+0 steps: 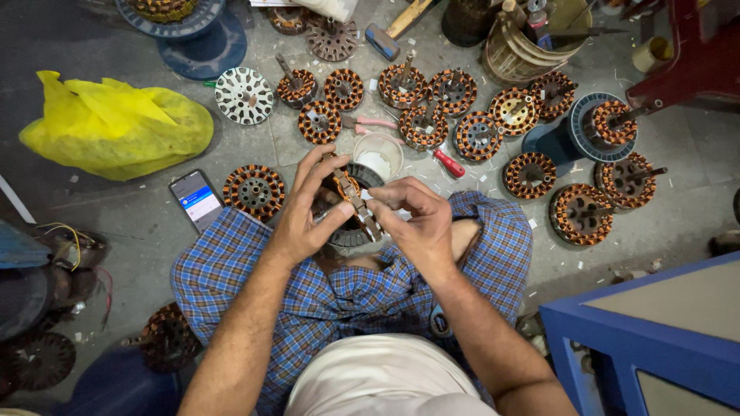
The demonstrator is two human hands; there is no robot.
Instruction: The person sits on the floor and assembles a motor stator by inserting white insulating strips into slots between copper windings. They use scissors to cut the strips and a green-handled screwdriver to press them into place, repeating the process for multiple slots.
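Both hands' fingers are clamping a copper-wound stator (351, 208) over the lap: left hand (304, 212) is cradling its rim, right hand (412, 223) is pinching at its edge, seemingly working the winding; next calls for steady support. A white cup (378, 156) is sitting at twelve o'clock, a phone (197, 199) at nine on the floor (139, 223).

single head cam, looked straight down, close over lap and floor (154, 223), forearms entered from 6 o'clock, no second view

Copper-wound stators (422, 123) are crowding the floor (131, 208) ahead; a white cup (378, 156) and phone (197, 199) are flanking; bare floor is lying open beside the yellow bag (116, 127).
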